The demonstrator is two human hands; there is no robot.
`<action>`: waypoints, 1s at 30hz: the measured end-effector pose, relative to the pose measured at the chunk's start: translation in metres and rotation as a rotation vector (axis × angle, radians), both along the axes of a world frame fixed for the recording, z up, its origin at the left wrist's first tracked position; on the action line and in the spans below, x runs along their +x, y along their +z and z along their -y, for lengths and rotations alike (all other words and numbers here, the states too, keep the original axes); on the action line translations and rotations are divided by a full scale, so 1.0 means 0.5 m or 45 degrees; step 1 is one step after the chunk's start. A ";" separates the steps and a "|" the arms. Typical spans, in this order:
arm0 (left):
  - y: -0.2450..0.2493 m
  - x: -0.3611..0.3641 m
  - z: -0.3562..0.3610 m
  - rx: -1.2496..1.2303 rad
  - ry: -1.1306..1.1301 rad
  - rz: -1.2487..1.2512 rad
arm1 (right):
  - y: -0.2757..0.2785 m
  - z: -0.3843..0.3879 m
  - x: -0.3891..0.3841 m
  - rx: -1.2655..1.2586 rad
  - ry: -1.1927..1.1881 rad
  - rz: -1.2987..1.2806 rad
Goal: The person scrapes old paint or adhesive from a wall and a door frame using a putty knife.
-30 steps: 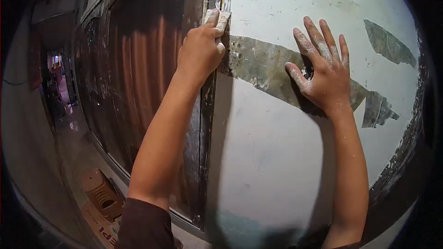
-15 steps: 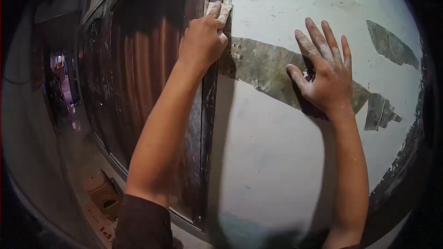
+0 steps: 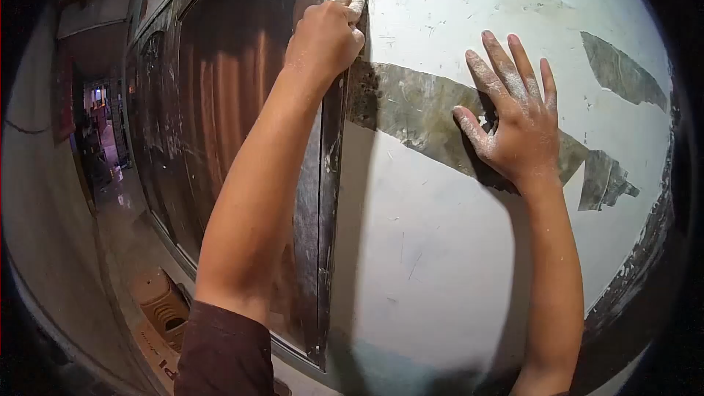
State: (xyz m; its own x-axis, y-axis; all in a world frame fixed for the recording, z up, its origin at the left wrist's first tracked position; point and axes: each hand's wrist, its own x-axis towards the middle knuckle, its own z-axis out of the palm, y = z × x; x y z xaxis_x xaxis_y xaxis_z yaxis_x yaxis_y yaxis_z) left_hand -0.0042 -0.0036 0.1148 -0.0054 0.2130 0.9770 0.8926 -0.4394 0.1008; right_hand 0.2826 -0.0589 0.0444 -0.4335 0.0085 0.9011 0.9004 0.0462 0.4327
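Observation:
My left hand (image 3: 326,40) is closed around a dusty, pale scraper (image 3: 358,4), with the index finger stretched along it. The scraper's flat end meets the wall's left edge, right beside the dark door frame (image 3: 331,176). Most of its handle is hidden in my fist. To the right, my right hand (image 3: 522,121) lies against the wall with fingers spread and white dust on them. Behind that hand runs a bare grey strip (image 3: 425,106), where the white paint (image 3: 440,235) is gone. Part of the strip is covered by the hand.
Left of the frame is a dark wooden panel with a reddish-brown curtain (image 3: 242,110). Low on the left, a cardboard box (image 3: 158,356) lies on the floor near a brown plastic stool (image 3: 163,308). More bare grey patches (image 3: 620,70) show on the wall's right side.
My left hand has slid a little upward along the wall's edge with the scraper. The right hand stays nearly in place on the wall.

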 end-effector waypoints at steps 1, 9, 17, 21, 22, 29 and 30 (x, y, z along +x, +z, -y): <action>0.006 0.002 0.005 -0.014 0.014 0.001 | -0.001 -0.003 -0.001 0.017 0.000 -0.006; 0.044 0.004 -0.012 0.100 0.006 -0.020 | 0.001 -0.005 0.003 0.043 0.010 -0.003; 0.020 -0.009 -0.008 0.175 -0.029 -0.094 | -0.001 -0.004 0.003 0.042 0.014 -0.015; -0.059 -0.013 -0.009 0.101 -0.161 -0.031 | 0.000 -0.004 0.003 0.040 0.035 -0.017; -0.085 -0.011 0.002 0.024 -0.186 -0.013 | -0.002 -0.001 0.002 0.021 0.059 -0.020; -0.226 -0.001 0.040 -0.071 -0.268 -0.032 | 0.000 0.000 0.002 0.033 0.044 -0.005; -0.238 0.001 0.039 -0.090 -0.335 -0.021 | -0.001 0.000 0.002 0.032 0.040 -0.003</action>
State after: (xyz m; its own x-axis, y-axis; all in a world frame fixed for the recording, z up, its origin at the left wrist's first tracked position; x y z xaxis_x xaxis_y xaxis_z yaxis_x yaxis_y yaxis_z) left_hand -0.0038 -0.0229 -0.0043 0.0749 0.2724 0.9593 0.7503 -0.6490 0.1257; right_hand 0.2835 -0.0591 0.0440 -0.4314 -0.0279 0.9017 0.8995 0.0637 0.4323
